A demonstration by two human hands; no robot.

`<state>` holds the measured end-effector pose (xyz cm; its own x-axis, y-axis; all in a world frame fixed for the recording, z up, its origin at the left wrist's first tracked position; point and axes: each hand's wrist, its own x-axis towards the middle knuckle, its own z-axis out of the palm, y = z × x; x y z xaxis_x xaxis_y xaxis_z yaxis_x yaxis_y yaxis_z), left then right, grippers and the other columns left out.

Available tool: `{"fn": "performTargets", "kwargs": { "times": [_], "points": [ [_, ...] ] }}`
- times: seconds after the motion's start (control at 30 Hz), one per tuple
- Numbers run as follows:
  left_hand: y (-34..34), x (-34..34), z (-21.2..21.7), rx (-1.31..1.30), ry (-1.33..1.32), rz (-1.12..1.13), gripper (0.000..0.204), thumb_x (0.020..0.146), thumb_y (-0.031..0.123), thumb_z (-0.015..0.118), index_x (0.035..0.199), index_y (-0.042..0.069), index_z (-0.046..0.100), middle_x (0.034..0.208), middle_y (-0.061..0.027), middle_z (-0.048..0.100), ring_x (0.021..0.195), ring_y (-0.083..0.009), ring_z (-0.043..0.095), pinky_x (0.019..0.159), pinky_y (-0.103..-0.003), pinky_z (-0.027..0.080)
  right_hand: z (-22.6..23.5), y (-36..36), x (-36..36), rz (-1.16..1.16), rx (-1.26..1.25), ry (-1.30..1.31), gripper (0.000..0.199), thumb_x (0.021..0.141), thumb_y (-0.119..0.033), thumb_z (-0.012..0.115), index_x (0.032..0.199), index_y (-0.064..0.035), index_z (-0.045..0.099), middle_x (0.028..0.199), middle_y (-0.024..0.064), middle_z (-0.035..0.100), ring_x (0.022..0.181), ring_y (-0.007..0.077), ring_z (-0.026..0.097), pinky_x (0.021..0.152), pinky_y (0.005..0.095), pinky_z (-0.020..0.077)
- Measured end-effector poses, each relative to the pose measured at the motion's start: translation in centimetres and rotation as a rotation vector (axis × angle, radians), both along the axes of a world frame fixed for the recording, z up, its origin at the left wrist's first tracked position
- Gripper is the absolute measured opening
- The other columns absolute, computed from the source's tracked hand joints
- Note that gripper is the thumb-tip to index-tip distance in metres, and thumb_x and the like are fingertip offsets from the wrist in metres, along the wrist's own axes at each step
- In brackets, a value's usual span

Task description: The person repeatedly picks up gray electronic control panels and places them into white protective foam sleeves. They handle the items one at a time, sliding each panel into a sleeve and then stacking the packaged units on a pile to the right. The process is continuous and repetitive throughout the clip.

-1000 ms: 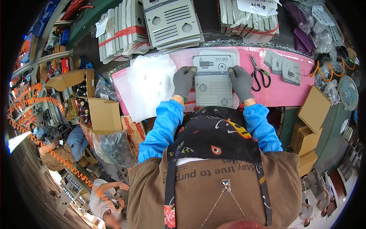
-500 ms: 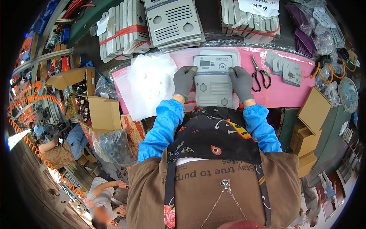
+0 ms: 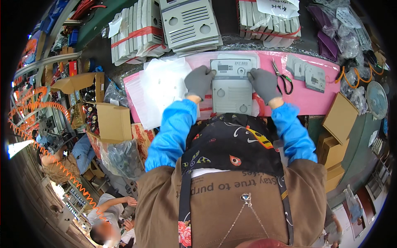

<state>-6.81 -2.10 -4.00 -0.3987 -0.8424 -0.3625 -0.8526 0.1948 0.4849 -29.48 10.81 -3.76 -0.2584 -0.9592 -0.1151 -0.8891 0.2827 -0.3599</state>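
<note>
A light grey metal panel with round holes lies flat before me on the pink sheet. Across its upper part sits a grey printed label with a dark window and a small dial ring. My left hand, in a grey glove, is closed with its thumb at the label's left edge. Opposite it, my right hand, gloved alike, is closed at the right edge. The fingertips are mostly hidden. Right of that hand lie black-handled scissors and several loose grey labels.
White sheets lie left of the panel on the pink mat. Behind are stacked slotted panels and bundles tied with red tape. Cardboard boxes stand at the left and right. A fan is far right; people work at lower left.
My forearms have swung outward and both wrists have tilted, the right one moving further to the right. The hands remain at the label's two sides; the panel and label look nearly unmoved.
</note>
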Motion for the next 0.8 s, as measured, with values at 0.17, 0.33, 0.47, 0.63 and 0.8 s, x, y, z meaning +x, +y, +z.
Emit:
{"fn": "performTargets", "kwargs": {
  "times": [0.17, 0.33, 0.47, 0.63, 0.8],
  "points": [
    [-3.4, -1.2, 4.5, -0.017, -0.456, -0.363, 0.061, 0.089, 0.065, 0.050, 0.085, 0.010, 0.075, 0.084, -0.0132, 0.072, 0.080, -0.0322, 0.068, 0.067, -0.045, 0.049, 2.7, -3.1, -1.4, 0.195, 0.358, 0.228, 0.036, 0.092, -0.037, 0.056, 0.082, -0.0076, 0.074, 0.085, 0.0143, 0.072, 0.080, 0.0350, 0.070, 0.069, 0.0474, 0.0527],
    [-0.1, 1.4, 0.5, 0.184, -0.133, -0.253, 0.059, 0.088, 0.060, 0.054, 0.095, 0.005, 0.074, 0.088, -0.0162, 0.072, 0.086, -0.0322, 0.069, 0.076, -0.043, 0.051, 0.8, 0.2, -0.4, -0.017, 0.225, 0.014, 0.047, 0.097, -0.047, 0.049, 0.086, -0.0071, 0.071, 0.080, 0.0183, 0.068, 0.078, 0.0377, 0.067, 0.068, 0.0496, 0.0498],
    [3.6, 1.6, 0.9, 0.339, 0.213, 0.045, 0.051, 0.084, 0.048, 0.066, 0.104, 0.001, 0.070, 0.093, -0.0164, 0.073, 0.087, -0.0310, 0.070, 0.079, -0.040, 0.052, -2.3, 3.4, 1.4, -0.328, 0.114, -0.303, 0.046, 0.097, -0.047, 0.049, 0.094, -0.0069, 0.071, 0.081, 0.0198, 0.067, 0.077, 0.0376, 0.066, 0.070, 0.0477, 0.0502],
    [7.1, -0.9, 6.4, 0.228, 0.506, 0.034, 0.044, 0.080, 0.038, 0.072, 0.099, -0.001, 0.067, 0.085, -0.0147, 0.071, 0.074, -0.0257, 0.069, 0.069, -0.036, 0.052, 0.2, 5.1, 3.2, -0.671, 0.043, -1.001, 0.038, 0.098, -0.039, 0.052, 0.093, -0.0039, 0.066, 0.077, 0.0040, 0.064, 0.069, 0.0151, 0.062, 0.063, 0.0315, 0.0501],
    [9.3, -5.7, 16.2, 0.003, 0.492, -0.328, 0.048, 0.073, 0.045, 0.071, 0.092, 0.001, 0.068, 0.079, -0.0170, 0.070, 0.075, -0.0316, 0.069, 0.070, -0.040, 0.052, 0.2, 7.0, 3.2, -0.439, -0.330, -1.430, 0.045, 0.102, -0.036, 0.047, 0.137, -0.0072, 0.046, 0.123, 0.0060, 0.058, 0.106, 0.0179, 0.058, 0.087, 0.0330, 0.0492]
  ]
}}
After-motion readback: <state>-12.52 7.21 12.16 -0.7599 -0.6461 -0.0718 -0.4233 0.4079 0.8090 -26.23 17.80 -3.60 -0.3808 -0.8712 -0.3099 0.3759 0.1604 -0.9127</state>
